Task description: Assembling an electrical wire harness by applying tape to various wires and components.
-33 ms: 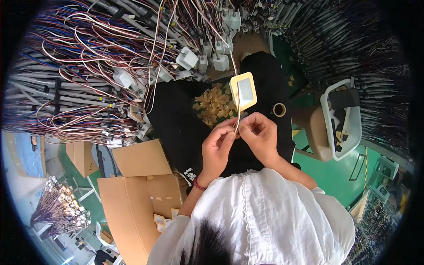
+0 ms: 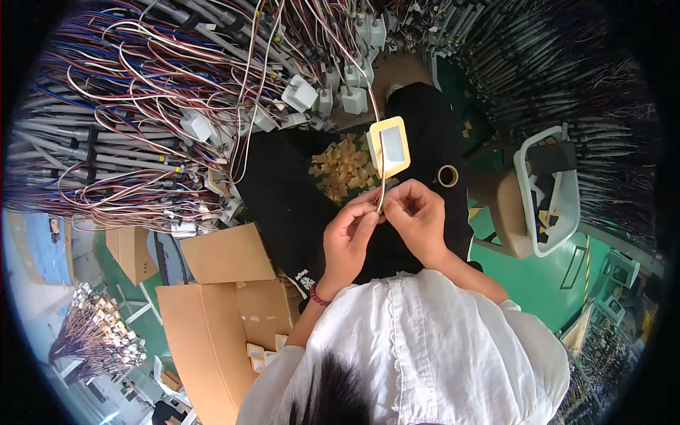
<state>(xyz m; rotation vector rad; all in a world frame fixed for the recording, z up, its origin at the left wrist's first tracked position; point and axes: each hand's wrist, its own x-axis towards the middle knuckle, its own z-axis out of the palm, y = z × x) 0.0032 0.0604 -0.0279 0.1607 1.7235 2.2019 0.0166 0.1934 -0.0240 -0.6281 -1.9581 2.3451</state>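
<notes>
My left hand [image 2: 348, 235] pinches a thin white-and-brown cable [image 2: 383, 185] between thumb and fingers, over my lap. Close against it, my right hand [image 2: 419, 218] is closed, its thumb and forefinger pressed together beside the cable; what they grip is hidden. Just beyond the fingertips is a white rectangular housing [image 2: 395, 147] with a yellow rim and a pale grey panel. The cable crosses the housing and runs up to the wire bundles. A small dark piece shows by my right fingertips, too little of it visible to name.
Wire bundles [image 2: 142, 92] with white plugs [image 2: 300, 94] crowd the far left. Tan scraps [image 2: 343, 166] lie beyond my hands. A tape roll [image 2: 448, 176] rests on my right leg. An open cardboard box [image 2: 191, 340] stands at left, a white bin [image 2: 525, 191] at right.
</notes>
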